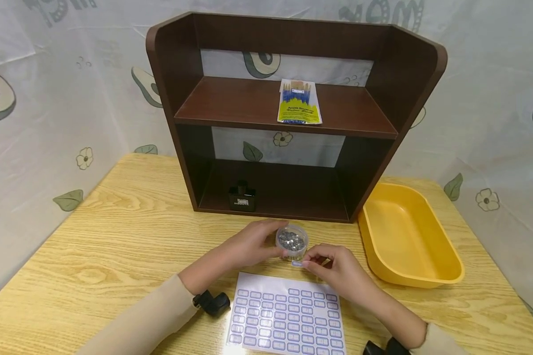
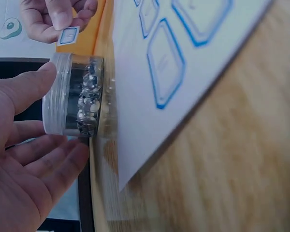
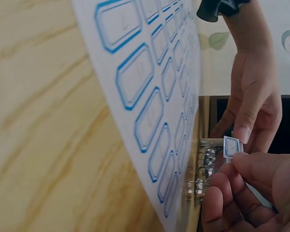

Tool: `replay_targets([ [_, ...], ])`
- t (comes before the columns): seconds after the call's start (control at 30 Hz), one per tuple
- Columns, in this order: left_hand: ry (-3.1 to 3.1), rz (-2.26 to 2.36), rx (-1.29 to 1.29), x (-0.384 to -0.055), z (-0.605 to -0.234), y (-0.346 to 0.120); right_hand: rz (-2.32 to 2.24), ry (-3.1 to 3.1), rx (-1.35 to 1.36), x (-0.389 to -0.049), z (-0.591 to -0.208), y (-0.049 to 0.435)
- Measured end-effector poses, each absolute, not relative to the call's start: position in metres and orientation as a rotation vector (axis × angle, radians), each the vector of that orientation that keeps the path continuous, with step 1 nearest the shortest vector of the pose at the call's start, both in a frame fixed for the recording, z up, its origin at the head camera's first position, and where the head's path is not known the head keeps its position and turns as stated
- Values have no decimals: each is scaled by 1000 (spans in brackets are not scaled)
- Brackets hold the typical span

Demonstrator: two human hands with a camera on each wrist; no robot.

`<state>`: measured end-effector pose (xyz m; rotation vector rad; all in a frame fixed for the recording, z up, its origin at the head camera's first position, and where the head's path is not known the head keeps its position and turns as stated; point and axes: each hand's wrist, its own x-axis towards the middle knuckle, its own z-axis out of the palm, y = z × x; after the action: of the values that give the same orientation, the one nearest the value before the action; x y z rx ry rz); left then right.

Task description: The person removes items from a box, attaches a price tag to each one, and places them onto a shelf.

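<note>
A small clear round jar point(image 1: 291, 241) of shiny silvery pieces stands on the table, its whitish rim facing up. My left hand point(image 1: 258, 242) holds it from the left, thumb on the near side at the rim and fingers around the far side. Between thumb and forefinger, my right hand point(image 1: 336, 268) pinches a small blue-bordered sticker label point(image 2: 68, 36). That label is right beside the jar's near right side, printed face outward. Just below both hands lies a white sheet of blue-bordered labels point(image 1: 287, 318), with a few blank spots in its rows.
Behind the jar stands a dark brown two-tier shelf point(image 1: 288, 129). It carries a pack of paintbrushes point(image 1: 299, 103) above and a black bottle point(image 1: 242, 198) below. A yellow plastic tray point(image 1: 408, 231) sits to the right on the wooden table point(image 1: 115, 241).
</note>
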<state>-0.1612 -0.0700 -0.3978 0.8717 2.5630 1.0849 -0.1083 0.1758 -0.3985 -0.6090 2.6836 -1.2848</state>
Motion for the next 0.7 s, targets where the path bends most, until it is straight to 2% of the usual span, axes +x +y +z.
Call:
replay_targets([
  [0.7, 2467, 1189, 834, -164, -398, -71, -1253, 2718, -549, -115, -404, 169],
])
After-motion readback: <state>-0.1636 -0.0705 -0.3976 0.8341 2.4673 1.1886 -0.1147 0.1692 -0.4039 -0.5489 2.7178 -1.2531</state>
